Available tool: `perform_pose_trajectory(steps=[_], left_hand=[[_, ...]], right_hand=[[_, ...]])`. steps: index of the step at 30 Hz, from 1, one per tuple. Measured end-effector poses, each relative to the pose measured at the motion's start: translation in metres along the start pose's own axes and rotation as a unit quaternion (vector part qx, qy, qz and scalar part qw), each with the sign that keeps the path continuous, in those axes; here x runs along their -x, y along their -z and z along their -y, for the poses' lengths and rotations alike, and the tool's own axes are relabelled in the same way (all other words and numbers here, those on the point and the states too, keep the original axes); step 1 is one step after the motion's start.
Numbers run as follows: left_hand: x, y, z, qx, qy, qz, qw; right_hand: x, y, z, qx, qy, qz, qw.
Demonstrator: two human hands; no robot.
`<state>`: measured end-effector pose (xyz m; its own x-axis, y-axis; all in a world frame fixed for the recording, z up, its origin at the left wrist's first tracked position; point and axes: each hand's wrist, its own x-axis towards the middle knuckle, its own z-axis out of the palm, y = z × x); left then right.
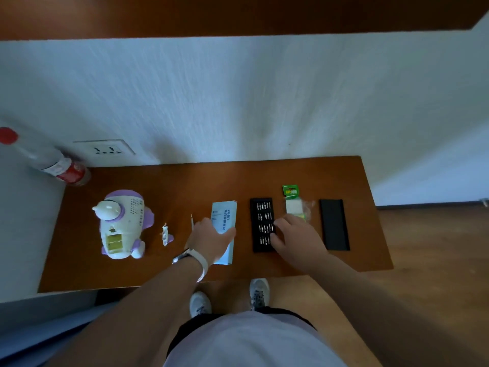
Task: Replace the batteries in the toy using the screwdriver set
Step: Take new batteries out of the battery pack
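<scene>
A white and purple toy (121, 223) is laid on the brown table (357, 181), at 9 o'clock from the hands, with its battery box open. A small cover piece (165, 235) is seen just at 3 o'clock of the toy. The left hand (209, 241) is rested on a light blue box (225, 215), thumb laid across it. A thin screwdriver (192, 221) sticks out at 11 o'clock of that hand; whether it is gripped cannot be told. The right hand (296, 239) is spread loose, apart from the left, its fingers touching the black tray of bits (260, 215). A green battery pack (292, 197) is placed at 12 o'clock of the right hand, a black lid (334, 225) at 3 o'clock.
</scene>
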<state>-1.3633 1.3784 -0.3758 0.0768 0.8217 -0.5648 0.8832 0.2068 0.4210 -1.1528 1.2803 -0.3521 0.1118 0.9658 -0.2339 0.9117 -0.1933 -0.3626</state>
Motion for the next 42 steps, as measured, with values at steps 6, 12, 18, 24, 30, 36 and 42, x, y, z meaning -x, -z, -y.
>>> perform_pose_trajectory(steps=[6, 12, 18, 24, 30, 36, 42], left_hand=[[-0.009, -0.02, -0.019, -0.061, 0.013, -0.035, 0.997], [-0.016, -0.033, -0.03, -0.068, 0.021, -0.053, 0.996], [-0.011, -0.039, -0.036, -0.092, 0.02, -0.102, 0.99], [0.004, -0.042, -0.062, -0.142, -0.125, -0.127, 0.974], [0.014, -0.061, -0.094, -0.098, -0.248, -0.055, 0.962], [0.009, -0.08, -0.112, -0.104, -0.237, 0.03, 0.965], [0.006, -0.104, -0.122, -0.108, -0.207, 0.108, 0.966]], right_hand=[[0.008, -0.007, -0.028, 0.009, -0.024, 0.018, 1.0], [0.011, -0.015, -0.045, 0.004, -0.012, 0.014, 1.0], [0.009, -0.009, -0.06, -0.024, -0.03, -0.062, 0.997], [0.006, 0.009, -0.086, -0.114, -0.134, -0.059, 0.983], [0.002, 0.015, -0.103, -0.135, -0.161, -0.002, 0.978], [-0.011, 0.015, -0.109, -0.147, -0.127, 0.061, 0.979], [-0.022, 0.014, -0.118, -0.198, -0.113, 0.106, 0.968]])
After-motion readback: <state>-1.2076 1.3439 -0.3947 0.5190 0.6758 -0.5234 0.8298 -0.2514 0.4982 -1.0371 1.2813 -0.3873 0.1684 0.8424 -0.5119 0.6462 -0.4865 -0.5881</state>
